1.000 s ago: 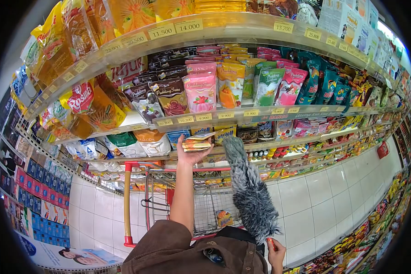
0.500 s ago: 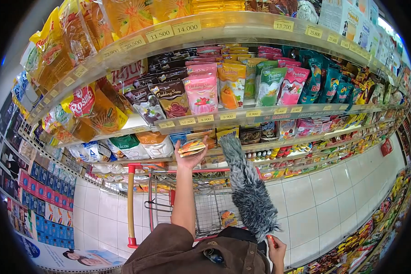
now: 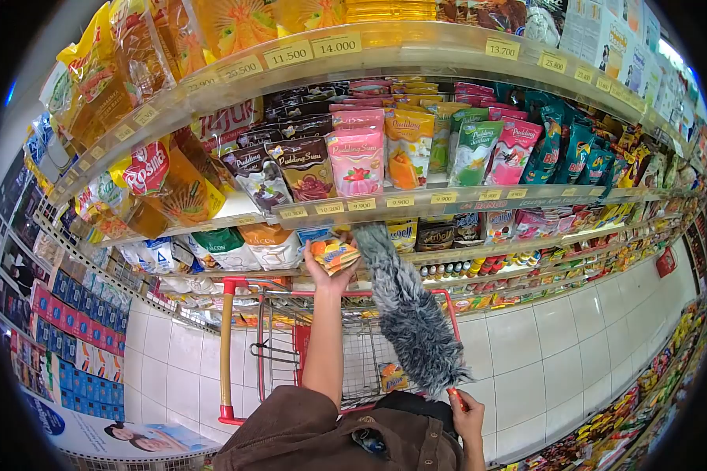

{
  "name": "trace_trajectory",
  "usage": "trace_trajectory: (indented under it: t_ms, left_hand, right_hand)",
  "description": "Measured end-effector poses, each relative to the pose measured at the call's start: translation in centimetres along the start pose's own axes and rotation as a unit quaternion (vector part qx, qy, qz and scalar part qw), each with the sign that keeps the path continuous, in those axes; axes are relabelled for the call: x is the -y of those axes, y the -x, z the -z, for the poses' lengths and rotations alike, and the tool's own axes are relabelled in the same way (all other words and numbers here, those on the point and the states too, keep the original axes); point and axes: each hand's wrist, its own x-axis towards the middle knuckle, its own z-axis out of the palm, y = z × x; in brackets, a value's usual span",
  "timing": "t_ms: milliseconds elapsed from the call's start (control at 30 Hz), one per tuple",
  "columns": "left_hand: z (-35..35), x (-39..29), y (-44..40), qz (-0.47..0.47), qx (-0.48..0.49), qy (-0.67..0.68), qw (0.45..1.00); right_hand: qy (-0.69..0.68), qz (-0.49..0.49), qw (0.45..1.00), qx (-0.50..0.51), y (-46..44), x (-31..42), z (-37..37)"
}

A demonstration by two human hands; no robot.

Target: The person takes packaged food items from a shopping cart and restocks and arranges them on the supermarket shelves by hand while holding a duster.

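Observation:
My left hand reaches forward over the cart with its fingers wrapped round a small stack of yellow-and-orange packets, in front of a lower shelf. Down at the right, my right hand grips the short orange-red handle of a fluffy grey duster. The duster slants up and left, and its pale tip lies at the shelf edge just right of the packets. Whether the tip touches them I cannot tell. Behind the packets, the shelf's contents are partly hidden.
A wire shopping cart with red trim stands before me, an orange packet inside it. Above, a shelf holds pudding pouches behind price tags; cooking oil pouches sit left. A red basket is on the floor far right.
The duster's tip has swung left, closer to the packets in my left hand. My right hand has moved slightly up and left. The packets are tilted differently, showing more of their front.

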Motion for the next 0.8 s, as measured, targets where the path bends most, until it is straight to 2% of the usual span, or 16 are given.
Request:
trace_trajectory:
  t_ms: [100,167,200,233,300,333,367,433,467,533,567,633,700,767,800]
  left_hand:
    - [-0.8,0.1,0.1,-0.001,-0.008,-0.023,1.0]
    - [0.6,0.9,-0.5,-0.09,-0.061,-0.196,0.975]
    - [1.6,1.2,-0.9,-0.131,-0.062,-0.207,0.968]
    - [2.5,1.5,-1.4,-0.131,-0.061,-0.208,0.967]
    - [2.4,2.0,-1.4,-0.261,-0.055,-0.401,0.876]
    - [2.7,2.1,-0.8,-0.215,-0.064,-0.42,0.879]
    - [3.2,2.2,-1.1,-0.214,-0.064,-0.42,0.879]
    - [4.2,2.3,-1.8,-0.332,-0.079,-0.617,0.709]
    - [4.1,2.1,-1.7,-0.331,-0.078,-0.617,0.71]
    - [4.2,1.4,-1.5,-0.313,-0.017,-0.695,0.647]
    - [4.3,1.4,-1.5,-0.313,-0.016,-0.695,0.647]
    - [4.8,1.4,-1.1,-0.317,0.009,-0.756,0.573]
    - [4.7,1.2,-0.9,-0.325,0.017,-0.743,0.586]
    - [4.6,0.6,-0.9,-0.171,-0.017,-0.672,0.721]
    - [5.1,0.3,-1.3,-0.172,-0.02,-0.671,0.721]
  right_hand:
    - [0.012,0.006,1.0,-0.016,-0.4,-0.1,-0.2]
    - [0.018,0.012,1.0,-0.021,-0.7,0.2,-0.2]
    - [0.024,0.016,0.999,-0.027,-0.8,0.4,-0.3]
    - [0.022,0.016,0.999,-0.028,-1.0,0.5,-0.5]
    - [0.104,0.023,0.994,-0.033,-1.4,1.0,-0.6]
    - [0.104,0.022,0.994,-0.034,-1.6,1.4,-0.7]
    - [0.133,0.032,0.99,-0.04,-1.6,2.2,-0.8]
    - [0.162,0.042,0.985,-0.045,-1.9,3.3,-1.2]
    - [0.172,0.034,0.983,-0.045,-2.1,3.6,-1.4]
    - [0.181,0.025,0.982,-0.045,-2.2,4.1,-1.7]
    - [0.189,0.025,0.981,-0.04,-2.4,4.3,-1.8]
    - [0.195,0.025,0.98,-0.035,-2.8,4.2,-2.1]
    - [0.161,0.05,0.985,-0.046,-3.3,4.0,-2.6]
    - [0.141,0.045,0.988,-0.045,-2.9,4.3,-2.0]
    - [0.122,0.04,0.991,-0.043,-2.9,4.5,-1.7]
